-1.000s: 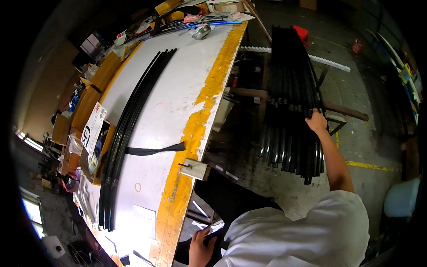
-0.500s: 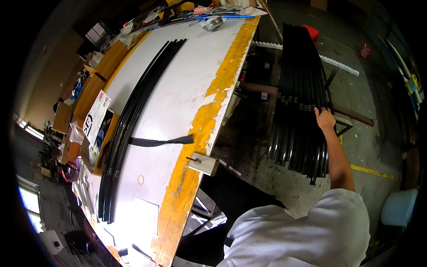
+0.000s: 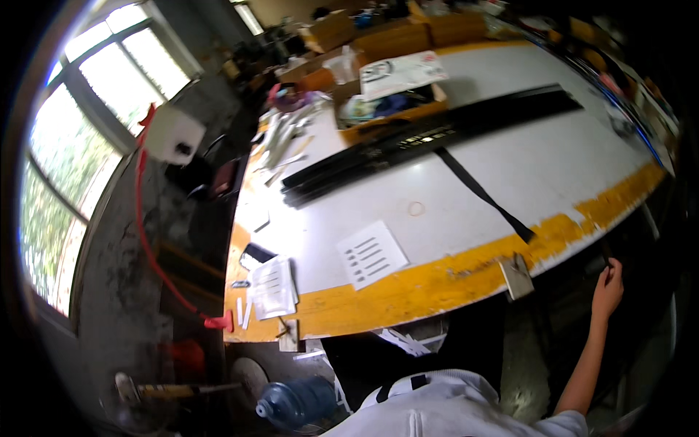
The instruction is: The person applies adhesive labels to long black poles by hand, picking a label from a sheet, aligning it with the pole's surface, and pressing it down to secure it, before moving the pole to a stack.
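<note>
My right hand (image 3: pixel 608 291) is off the table's near right edge, over a dark area. Its fingers are curled together; a thin dark shape shows by the fingertips, but I cannot make out what they hold, if anything. My left hand is out of view. Nearest to the right hand on the table are a wooden block (image 3: pixel 516 278) at the edge and a black strap (image 3: pixel 484 191). The strap runs from a bundle of long black rods (image 3: pixel 429 135) lying slantwise across the white table (image 3: pixel 466 226).
An open box (image 3: pixel 389 120) of odds and ends stands behind the rods. Printed sheets (image 3: pixel 373 255) and a phone (image 3: pixel 257 253) lie at the near left. A rubber band (image 3: pixel 416 209) is mid-table. Below stands a blue water bottle (image 3: pixel 297 400); a red hose (image 3: pixel 149 247) hangs left.
My view has swung left, bringing in the windows and the table's left end. My right hand has come away from the rack of black rods, which has dropped out of clear view.
</note>
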A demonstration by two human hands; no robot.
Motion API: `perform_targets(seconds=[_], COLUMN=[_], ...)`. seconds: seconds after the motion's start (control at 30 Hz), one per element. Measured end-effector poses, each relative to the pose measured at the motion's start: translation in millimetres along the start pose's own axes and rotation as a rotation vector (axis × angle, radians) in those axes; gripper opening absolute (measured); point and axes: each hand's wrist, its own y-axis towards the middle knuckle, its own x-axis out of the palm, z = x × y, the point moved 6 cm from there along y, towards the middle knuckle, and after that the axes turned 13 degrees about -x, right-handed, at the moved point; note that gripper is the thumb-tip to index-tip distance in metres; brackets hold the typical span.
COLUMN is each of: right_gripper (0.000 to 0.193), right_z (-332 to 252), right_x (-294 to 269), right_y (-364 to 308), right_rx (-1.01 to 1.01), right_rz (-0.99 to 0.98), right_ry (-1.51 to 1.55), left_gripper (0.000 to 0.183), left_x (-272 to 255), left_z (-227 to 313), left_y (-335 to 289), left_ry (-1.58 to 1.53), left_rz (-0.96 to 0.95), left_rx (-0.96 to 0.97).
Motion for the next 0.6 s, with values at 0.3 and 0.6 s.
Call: perform_targets(seconds=[0.3,0.6], right_gripper=[0.028,0.029], right_z=[-132,-84], right_x=[101,154], right_y=[85,121], right_rx=[-0.279,-0.055], right_rz=[0.052,0.15], right_ry=[0.372,0.398], left_gripper=[0.04,0.041], left_x=[50,68], left_z=[-41,-23], left_y=[-24,13], left_ry=[-0.201,-0.321], left_rz=[-0.019,-0.02], left_rx=[-0.188,-0.141])
